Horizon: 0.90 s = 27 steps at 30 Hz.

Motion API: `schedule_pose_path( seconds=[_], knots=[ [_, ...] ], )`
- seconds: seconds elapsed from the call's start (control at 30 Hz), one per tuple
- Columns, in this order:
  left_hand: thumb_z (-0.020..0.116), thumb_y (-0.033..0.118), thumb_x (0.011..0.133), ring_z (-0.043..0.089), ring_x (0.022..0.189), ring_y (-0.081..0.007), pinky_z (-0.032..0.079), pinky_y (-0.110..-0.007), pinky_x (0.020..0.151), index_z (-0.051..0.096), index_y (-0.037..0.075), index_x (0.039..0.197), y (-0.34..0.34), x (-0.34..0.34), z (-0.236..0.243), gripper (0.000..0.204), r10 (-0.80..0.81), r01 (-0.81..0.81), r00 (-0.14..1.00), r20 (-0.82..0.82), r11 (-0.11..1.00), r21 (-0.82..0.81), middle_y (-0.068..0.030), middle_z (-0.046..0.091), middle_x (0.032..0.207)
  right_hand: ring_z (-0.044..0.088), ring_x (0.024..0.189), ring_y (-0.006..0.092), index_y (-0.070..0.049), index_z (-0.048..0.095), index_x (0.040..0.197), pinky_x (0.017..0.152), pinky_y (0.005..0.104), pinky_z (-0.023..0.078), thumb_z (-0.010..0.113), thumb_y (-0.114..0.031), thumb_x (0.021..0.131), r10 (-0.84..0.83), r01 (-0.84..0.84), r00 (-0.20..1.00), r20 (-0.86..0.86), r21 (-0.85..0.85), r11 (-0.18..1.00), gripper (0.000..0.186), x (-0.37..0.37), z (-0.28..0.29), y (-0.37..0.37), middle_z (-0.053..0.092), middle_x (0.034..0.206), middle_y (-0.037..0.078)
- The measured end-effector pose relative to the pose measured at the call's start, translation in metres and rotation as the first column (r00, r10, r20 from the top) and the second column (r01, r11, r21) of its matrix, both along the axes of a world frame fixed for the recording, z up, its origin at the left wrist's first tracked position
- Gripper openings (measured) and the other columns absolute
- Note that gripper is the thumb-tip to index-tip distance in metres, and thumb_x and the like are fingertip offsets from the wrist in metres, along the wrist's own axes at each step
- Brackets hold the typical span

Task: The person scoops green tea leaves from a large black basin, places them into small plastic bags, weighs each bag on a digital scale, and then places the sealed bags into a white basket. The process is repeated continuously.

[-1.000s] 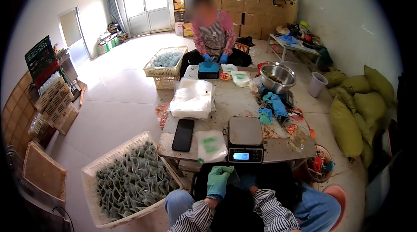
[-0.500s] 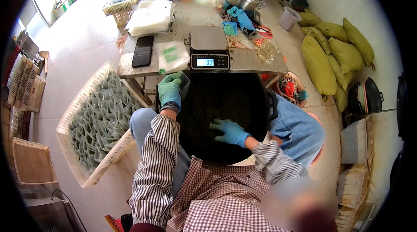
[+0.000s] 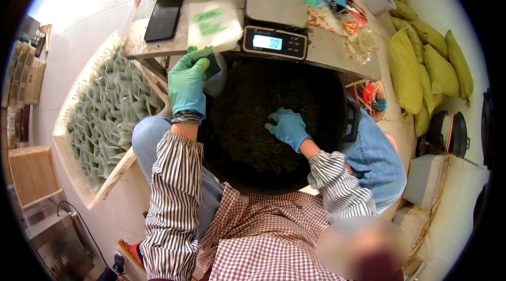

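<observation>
My left hand point(image 3: 188, 82), in a green and blue glove, pinches a small clear plastic bag point(image 3: 217, 78) at the upper left rim of a large black tub point(image 3: 247, 183). Dark green, fine loose material point(image 3: 247, 139) fills the tub between my knees. Down in it, my blue-gloved right hand point(image 3: 290, 129) has its fingers curled together on some of the material; its palm is hidden. Just beyond the tub, a digital scale point(image 3: 276, 15) with a lit display stands at the table edge, its pan bare. A stack of flat clear bags with green print point(image 3: 213, 27) lies beside it.
A black phone point(image 3: 165, 16) lies on the metal table point(image 3: 332, 52). To my left stands a cream plastic crate point(image 3: 63, 139) full of filled bags point(image 3: 108, 123). Yellow-green sacks point(image 3: 408, 73) lean at the right, near a small bin point(image 3: 367, 94) of scraps.
My view has tipped down and closer to the tub. The fingers of my right hand, spread before, are now drawn together in the material. My left hand still holds the bag, now showing more widely.
</observation>
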<state>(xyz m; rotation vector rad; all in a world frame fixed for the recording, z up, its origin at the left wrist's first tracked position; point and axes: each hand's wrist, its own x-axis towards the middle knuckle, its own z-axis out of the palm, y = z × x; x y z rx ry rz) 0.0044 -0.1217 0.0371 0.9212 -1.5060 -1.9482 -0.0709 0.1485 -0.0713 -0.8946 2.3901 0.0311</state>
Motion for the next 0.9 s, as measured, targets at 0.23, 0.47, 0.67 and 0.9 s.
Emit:
schedule_pose_path(
  seconds=[0.23,0.47,0.67,0.9],
  knots=[
    [0.069,0.003,0.09,0.055,0.067,-0.005,0.045,-0.019,0.059,0.075,0.003,0.109,-0.008,0.01,-0.01,0.02,-0.021,0.021,0.998,-0.051,1.0,0.004,-0.0004,0.072,0.092,0.065,0.113,0.038,-0.015,0.068,0.129,0.097,0.0448,0.051,0.063,-0.045,0.095,-0.134,0.127,0.991,0.008,-0.368,0.921,0.046,-0.065,0.015,-0.077,0.068,0.126,0.018],
    [0.069,0.006,0.092,0.059,0.075,-0.0067,0.048,-0.02,0.068,0.073,0.003,0.116,-0.006,0.013,-0.007,0.024,-0.025,0.025,0.999,-0.039,1.0,-0.014,-0.0008,0.073,0.1,0.054,0.13,0.0392,-0.005,0.055,0.142,0.109,0.0433,0.044,0.069,-0.052,0.089,0.121,-0.059,0.978,0.171,-0.331,0.942,0.072,-0.054,-0.033,-0.123,0.055,0.143,0.023],
    [0.066,0.004,0.09,0.067,0.087,-0.0127,0.053,-0.025,0.083,0.076,0.002,0.109,0.002,0.007,0.0,0.021,-0.017,0.021,0.998,-0.052,0.997,0.07,-0.0063,0.074,0.1,0.051,0.129,0.0366,-0.025,0.062,0.134,0.108,0.0538,0.04,0.078,-0.023,0.082,0.521,-0.521,0.848,-0.095,-0.323,0.79,0.054,0.053,0.017,-0.024,0.053,0.144,0.01],
    [0.07,0.008,0.092,0.054,0.065,-0.0047,0.044,-0.02,0.058,0.075,0.005,0.112,0.006,0.012,-0.005,0.02,-0.046,0.05,0.995,-0.088,0.998,0.047,0.0011,0.072,0.087,0.036,0.146,0.0402,-0.042,0.066,0.128,0.117,0.06,0.027,0.068,-0.008,0.082,0.372,-0.397,0.898,-0.234,-0.069,0.915,0.057,0.077,0.048,0.076,0.037,0.16,0.01]
  ],
)
